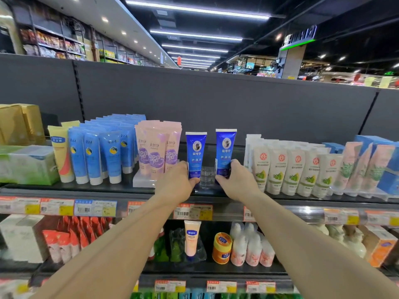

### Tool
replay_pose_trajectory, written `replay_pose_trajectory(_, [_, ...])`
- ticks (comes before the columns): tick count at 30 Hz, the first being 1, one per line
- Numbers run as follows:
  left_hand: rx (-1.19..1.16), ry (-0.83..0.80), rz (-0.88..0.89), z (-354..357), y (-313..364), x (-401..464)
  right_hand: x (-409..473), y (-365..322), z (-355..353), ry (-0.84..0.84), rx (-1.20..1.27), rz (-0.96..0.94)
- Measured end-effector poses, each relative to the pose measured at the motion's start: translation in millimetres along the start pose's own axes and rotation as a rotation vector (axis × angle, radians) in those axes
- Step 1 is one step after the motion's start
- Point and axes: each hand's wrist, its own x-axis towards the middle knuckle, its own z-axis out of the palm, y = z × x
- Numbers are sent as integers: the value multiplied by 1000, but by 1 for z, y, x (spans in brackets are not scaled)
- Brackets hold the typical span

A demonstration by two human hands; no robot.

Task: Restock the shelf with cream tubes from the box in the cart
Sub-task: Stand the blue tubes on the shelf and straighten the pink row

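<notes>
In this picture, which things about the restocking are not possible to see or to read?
- Cart and box: outside the head view, so remaining stock is unknown.
- Caps of the two dark blue tubes: hidden behind the left hand and right hand.
- Price tags: print too small and blurred.

We have both bare arms stretched forward and up toward the top shelf [121, 189], forearms running in from the bottom corners and drawing closer at the wrists. Our left hand [177, 183] is wrapped around the lower end of a dark blue tube [196, 153], thumb pressed on its front near the base, fingers behind it (out of sight). Our right hand [238, 180] grips a second blue tube [225, 151] the same way, thumb across the front low down, knuckles turned outward. Both hands sit just above the shelf's front edge, side by side and apart, each holding its tube upright.
</notes>
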Motion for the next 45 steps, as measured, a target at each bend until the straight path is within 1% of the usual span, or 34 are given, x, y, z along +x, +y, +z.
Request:
replay_pose_trajectory(7, [15, -1, 9, 0, 0, 0, 6, 3, -4, -43, -41, -39])
replay_pose_trajectory(12, [0, -12, 8, -1, 0, 0, 10, 2, -4, -122, -73, -61])
replay_pose_trajectory(20, [11, 15, 16, 0, 0, 0, 15, 3, -5, -153, -21, -57])
replay_pose_trajectory(25, [5, 27, 19, 1, 0, 0, 15, 3, -3, -91, -22, -78])
replay_pose_trajectory(32, [6, 24, 9, 0, 1, -1, 13, 8, -3, -88, -86, -71])
replay_pose_trajectory(36, [2, 17, -2, -4, 2, -2, 6, 12, -2, -61, -43, -71])
replay_pose_trajectory(41, [68, 9, -15, -7, 6, -3, -6, 19, 9, 59, 25, -65])
replay_pose_trajectory(45, [95, -4, -29, -9, 8, -1, -4, 14, 9, 58, 81, -42])
